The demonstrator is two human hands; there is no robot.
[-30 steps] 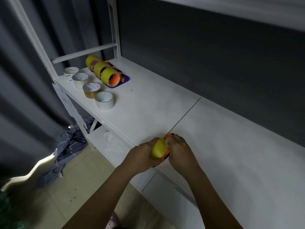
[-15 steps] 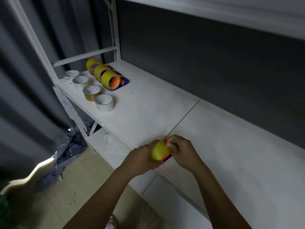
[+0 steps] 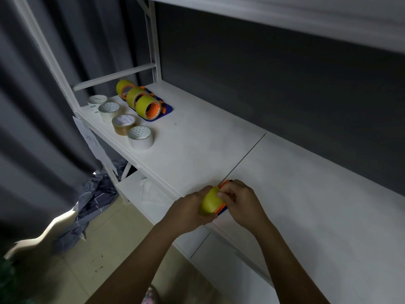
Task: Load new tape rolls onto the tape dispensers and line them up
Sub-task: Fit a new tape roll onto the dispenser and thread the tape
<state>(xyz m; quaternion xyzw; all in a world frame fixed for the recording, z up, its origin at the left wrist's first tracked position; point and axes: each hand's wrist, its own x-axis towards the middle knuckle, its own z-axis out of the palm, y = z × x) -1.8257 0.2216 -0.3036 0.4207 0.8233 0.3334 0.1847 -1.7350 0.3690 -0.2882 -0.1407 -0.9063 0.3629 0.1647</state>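
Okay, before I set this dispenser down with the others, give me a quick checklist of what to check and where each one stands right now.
1. Left hand grips the yellow roll: ok.
2. Right hand holds the dispenser: ok.
3. Roll fully seated on the dispenser: cannot tell, hands cover it.
4. Tape end threaded through: cannot tell.
5. Three loaded dispensers lined up at the far end: ok.
6. Bare shelf beside that row for this one: ok.

Shelf (image 3: 197, 150) – matt white, smooth; tape roll (image 3: 210, 202) – glossy yellow.
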